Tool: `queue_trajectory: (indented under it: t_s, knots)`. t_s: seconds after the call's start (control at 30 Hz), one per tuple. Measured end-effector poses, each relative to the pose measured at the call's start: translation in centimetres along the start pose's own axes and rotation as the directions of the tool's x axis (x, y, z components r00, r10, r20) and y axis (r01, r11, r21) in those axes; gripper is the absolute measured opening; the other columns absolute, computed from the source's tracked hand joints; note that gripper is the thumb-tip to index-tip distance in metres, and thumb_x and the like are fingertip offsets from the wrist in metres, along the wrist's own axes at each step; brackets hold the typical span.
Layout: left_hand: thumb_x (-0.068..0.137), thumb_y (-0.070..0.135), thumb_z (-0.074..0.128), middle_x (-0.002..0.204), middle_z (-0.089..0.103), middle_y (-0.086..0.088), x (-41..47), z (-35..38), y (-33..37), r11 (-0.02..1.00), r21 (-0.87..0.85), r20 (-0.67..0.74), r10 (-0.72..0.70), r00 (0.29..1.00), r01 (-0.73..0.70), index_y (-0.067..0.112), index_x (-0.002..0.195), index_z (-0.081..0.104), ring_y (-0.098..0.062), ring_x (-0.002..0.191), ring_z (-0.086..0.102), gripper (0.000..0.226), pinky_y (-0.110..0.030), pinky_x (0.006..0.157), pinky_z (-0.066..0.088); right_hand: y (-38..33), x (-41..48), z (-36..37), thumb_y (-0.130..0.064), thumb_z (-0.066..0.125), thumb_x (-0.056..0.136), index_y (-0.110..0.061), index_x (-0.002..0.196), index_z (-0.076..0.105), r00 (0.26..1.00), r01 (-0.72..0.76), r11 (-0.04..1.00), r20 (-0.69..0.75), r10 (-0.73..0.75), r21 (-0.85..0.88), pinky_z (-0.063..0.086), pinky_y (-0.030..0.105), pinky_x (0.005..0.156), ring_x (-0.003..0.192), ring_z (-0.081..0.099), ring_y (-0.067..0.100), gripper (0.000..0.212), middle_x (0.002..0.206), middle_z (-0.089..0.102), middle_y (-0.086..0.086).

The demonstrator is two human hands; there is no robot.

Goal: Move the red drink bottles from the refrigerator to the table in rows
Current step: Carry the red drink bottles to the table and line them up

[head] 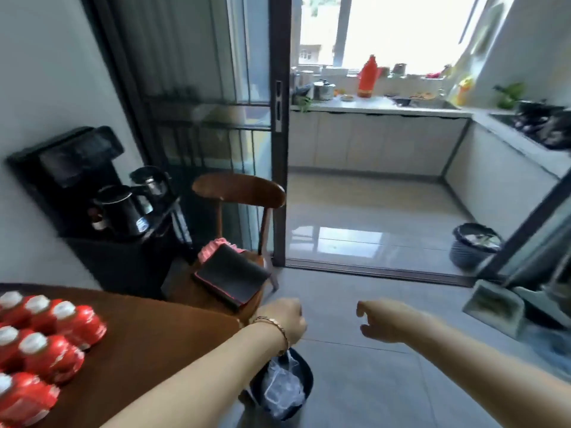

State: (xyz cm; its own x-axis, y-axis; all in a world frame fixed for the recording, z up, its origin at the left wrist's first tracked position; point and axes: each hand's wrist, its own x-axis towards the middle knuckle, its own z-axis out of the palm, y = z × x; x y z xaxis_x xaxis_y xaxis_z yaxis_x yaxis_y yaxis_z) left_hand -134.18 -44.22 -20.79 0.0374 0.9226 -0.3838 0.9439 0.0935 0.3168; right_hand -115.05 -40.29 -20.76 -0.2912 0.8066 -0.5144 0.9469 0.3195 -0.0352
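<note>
Now six red bottles on table; left hand, right hand loosely curled, empty

Wooden chair w/ black folder — bin below, kettle left
</note>
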Motion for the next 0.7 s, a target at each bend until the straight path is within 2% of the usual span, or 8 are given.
queue_trajectory:
  t_s: [0.2, 0.33, 0.4, 0.47, 0.6, 0.7]
  knots:
    - [0.092, 0.024, 0.041, 0.121, 0.06, -0.009, 7.4, 1.7, 23.1, 0.916, 0.211, 0.017, 0.345, 0.938, -0.341, 0.013, 0.112, 0.059, -0.031, 0.11, 0.057, 0.03, -0.034, 0.092, 0.047, 21.2, -8.8, -0.9, -0.029, 0.045, 0.094, -0.019, 0.134, 0.047, 0.937, -0.329, 0.937, -0.08, 0.339, 0.122, 0.041, 0.028, 0.097, 0.126, 0.048, 0.023, 0.041, 0.137, 0.051, 0.003]
    - [0.091, 0.02, 0.042, 0.118, 0.062, -0.011, 9.9, 2.0, 40.9, 0.81, 0.281, 0.015, 0.533, 0.846, -0.515, 0.011, 0.109, 0.062, -0.031, 0.109, 0.058, 0.029, -0.033, 0.089, 0.047, 35.5, -15.8, -2.0, -0.024, 0.046, 0.091, -0.014, 0.116, 0.06, 0.857, -0.466, 0.868, -0.153, 0.491, 0.173, 0.046, 0.03, 0.088, 0.114, 0.056, 0.027, 0.031, 0.125, 0.061, 0.006]
    - [0.094, 0.02, 0.043, 0.121, 0.061, -0.01, 10.4, 2.1, 49.6, 0.754, 0.293, 0.048, 0.602, 0.797, -0.587, 0.01, 0.115, 0.061, -0.028, 0.112, 0.058, 0.03, -0.032, 0.089, 0.046, 41.9, -19.2, -2.8, -0.021, 0.047, 0.091, -0.014, 0.114, 0.061, 0.803, -0.537, 0.815, -0.166, 0.573, 0.217, 0.046, 0.031, 0.082, 0.11, 0.058, 0.028, 0.028, 0.121, 0.062, 0.007]
    - [0.095, 0.019, 0.042, 0.123, 0.06, -0.011, 10.8, 2.3, 57.7, 0.704, 0.297, 0.08, 0.655, 0.751, -0.645, 0.007, 0.119, 0.059, -0.027, 0.114, 0.057, 0.031, -0.031, 0.09, 0.045, 47.9, -22.1, -3.9, -0.02, 0.047, 0.089, -0.014, 0.113, 0.063, 0.741, -0.596, 0.76, -0.186, 0.645, 0.258, 0.048, 0.032, 0.083, 0.109, 0.058, 0.029, 0.029, 0.119, 0.063, 0.007]
    - [0.092, 0.023, 0.044, 0.117, 0.062, -0.011, 12.4, 3.0, 71.0, 0.57, 0.351, 0.096, 0.768, 0.634, -0.743, 0.008, 0.109, 0.062, -0.029, 0.108, 0.059, 0.03, -0.035, 0.087, 0.049, 58.8, -27.1, -5.6, -0.019, 0.049, 0.089, -0.014, 0.11, 0.065, 0.594, -0.7, 0.621, -0.194, 0.78, 0.353, 0.049, 0.034, 0.09, 0.109, 0.059, 0.029, 0.027, 0.118, 0.064, 0.007]
    - [0.09, 0.025, 0.043, 0.109, 0.065, -0.007, 13.7, 3.4, 79.4, 0.49, 0.36, 0.09, 0.829, 0.552, -0.794, 0.011, 0.102, 0.064, -0.029, 0.101, 0.061, 0.027, -0.033, 0.076, 0.047, 65.9, -29.8, -6.7, -0.019, 0.049, 0.091, -0.013, 0.114, 0.061, 0.489, -0.747, 0.527, -0.203, 0.848, 0.406, 0.047, 0.034, 0.09, 0.109, 0.058, 0.03, 0.026, 0.12, 0.061, 0.008]
